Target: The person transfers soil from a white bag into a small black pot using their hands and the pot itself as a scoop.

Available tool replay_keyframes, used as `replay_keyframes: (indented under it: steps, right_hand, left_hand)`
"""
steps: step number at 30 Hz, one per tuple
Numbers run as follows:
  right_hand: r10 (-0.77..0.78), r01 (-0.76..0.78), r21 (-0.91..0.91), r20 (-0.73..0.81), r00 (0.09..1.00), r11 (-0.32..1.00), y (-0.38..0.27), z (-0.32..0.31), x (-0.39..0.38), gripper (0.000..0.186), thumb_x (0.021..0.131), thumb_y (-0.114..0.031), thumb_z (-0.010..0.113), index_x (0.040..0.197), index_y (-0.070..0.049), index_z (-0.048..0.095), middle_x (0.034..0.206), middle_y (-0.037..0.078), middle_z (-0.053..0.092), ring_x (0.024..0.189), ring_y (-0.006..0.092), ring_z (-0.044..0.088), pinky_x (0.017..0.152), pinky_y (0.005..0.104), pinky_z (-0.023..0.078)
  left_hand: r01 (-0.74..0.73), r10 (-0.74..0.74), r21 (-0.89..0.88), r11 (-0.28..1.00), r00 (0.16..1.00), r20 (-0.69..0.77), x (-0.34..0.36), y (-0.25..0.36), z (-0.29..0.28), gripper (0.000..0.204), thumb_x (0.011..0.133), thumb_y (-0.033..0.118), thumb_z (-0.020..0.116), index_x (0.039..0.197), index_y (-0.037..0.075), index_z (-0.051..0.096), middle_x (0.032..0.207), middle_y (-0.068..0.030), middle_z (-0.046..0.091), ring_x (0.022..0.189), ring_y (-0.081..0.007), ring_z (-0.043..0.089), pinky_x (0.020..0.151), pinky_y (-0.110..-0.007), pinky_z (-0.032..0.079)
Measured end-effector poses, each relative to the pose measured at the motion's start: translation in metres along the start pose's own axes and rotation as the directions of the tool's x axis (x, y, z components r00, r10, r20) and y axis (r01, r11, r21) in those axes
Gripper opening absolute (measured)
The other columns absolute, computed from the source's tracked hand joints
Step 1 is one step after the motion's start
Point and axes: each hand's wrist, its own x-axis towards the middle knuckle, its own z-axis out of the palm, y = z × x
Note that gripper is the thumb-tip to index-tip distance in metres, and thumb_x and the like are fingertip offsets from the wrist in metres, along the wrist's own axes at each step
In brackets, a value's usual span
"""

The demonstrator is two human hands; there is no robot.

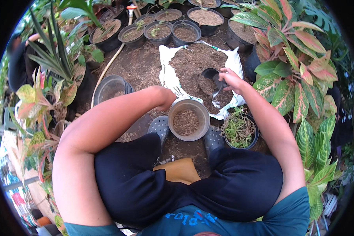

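Observation:
An open white sack (234, 63) full of dark, loose soil (194, 59) lies spread on the ground in front of me. My right hand (231, 80) grips the rim of a small black plastic pot (209, 73), tilted over the soil with some of it inside. At the sack's near left edge, my left hand (165, 98) is closed on the sack; its fingertips are mostly hidden. Between my feet stands a round grey-black pot (189, 137), with brown soil low inside it.
A pot of green trailing plants (240, 129) sits by my right foot. Stacked empty-looking pots (113, 88) stand at left, near a pale hose (110, 65). Several soil-filled pots (159, 31) line the back. Leafy plants (299, 59) crowd both sides. A person (19, 63) is at far left.

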Motion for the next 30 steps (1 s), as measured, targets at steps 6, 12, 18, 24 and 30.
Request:
replay_keyframes:
  steps: [6, 12, 18, 24, 30]
  right_hand:
    - [-0.032, 0.034, -0.006, 0.176, 0.984, 0.999, -0.030, -0.005, -0.021, 0.069, 0.086, -0.016, 0.066, 0.151, -0.018, 0.044, 0.116, 0.001, 0.061, 0.111, 0.0208, 0.060, 0.098, 0.0502, 0.048]
    - [-0.020, 0.116, -0.235, 0.375, 0.927, 0.965, -0.045, 0.011, -0.055, 0.066, 0.088, -0.017, 0.065, 0.151, -0.018, 0.046, 0.120, 0.003, 0.058, 0.103, 0.0144, 0.061, 0.090, 0.0367, 0.051]
    - [0.044, 0.125, -0.362, 0.424, 0.904, 0.924, -0.044, 0.023, -0.071, 0.064, 0.091, -0.017, 0.066, 0.152, -0.013, 0.045, 0.118, 0.005, 0.058, 0.101, 0.0129, 0.063, 0.080, 0.0315, 0.055]
    - [0.027, 0.169, -0.464, 0.387, 0.921, 0.870, -0.053, 0.024, -0.079, 0.066, 0.091, -0.021, 0.070, 0.152, -0.011, 0.046, 0.121, 0.008, 0.060, 0.104, 0.0150, 0.064, 0.080, 0.0333, 0.056]
    - [0.047, 0.217, -0.572, 0.410, 0.911, 0.791, -0.057, 0.034, -0.081, 0.070, 0.090, -0.024, 0.073, 0.153, -0.013, 0.045, 0.122, 0.009, 0.063, 0.107, 0.0186, 0.064, 0.083, 0.0331, 0.056]
  left_hand:
    - [0.032, -0.032, 0.005, 0.999, 0.998, -0.047, -0.010, -0.001, -0.015, 0.025, 0.083, 0.002, 0.073, 0.106, -0.001, 0.079, 0.111, -0.0227, 0.076, 0.108, -0.0385, 0.074, 0.086, -0.047, 0.059]
    - [0.002, 0.000, 0.024, 1.000, 0.995, -0.102, -0.019, 0.015, -0.032, 0.027, 0.079, -0.001, 0.071, 0.104, -0.001, 0.079, 0.110, -0.0224, 0.076, 0.105, -0.0388, 0.074, 0.083, -0.048, 0.060]
    - [-0.082, 0.085, 0.101, 0.991, 0.996, -0.030, -0.002, 0.021, -0.018, 0.032, 0.070, -0.006, 0.073, 0.101, -0.003, 0.079, 0.107, -0.0236, 0.076, 0.101, -0.0377, 0.075, 0.080, -0.048, 0.060]
    - [-0.075, 0.078, 0.070, 0.995, 0.997, -0.030, -0.016, 0.002, 0.001, 0.025, 0.072, -0.004, 0.074, 0.097, -0.005, 0.079, 0.101, -0.0245, 0.076, 0.099, -0.0374, 0.075, 0.078, -0.048, 0.059]
    - [-0.038, 0.039, 0.012, 0.999, 0.994, -0.101, -0.019, -0.006, -0.002, 0.015, 0.082, 0.006, 0.076, 0.093, -0.003, 0.079, 0.096, -0.0231, 0.076, 0.093, -0.0372, 0.075, 0.076, -0.049, 0.057]
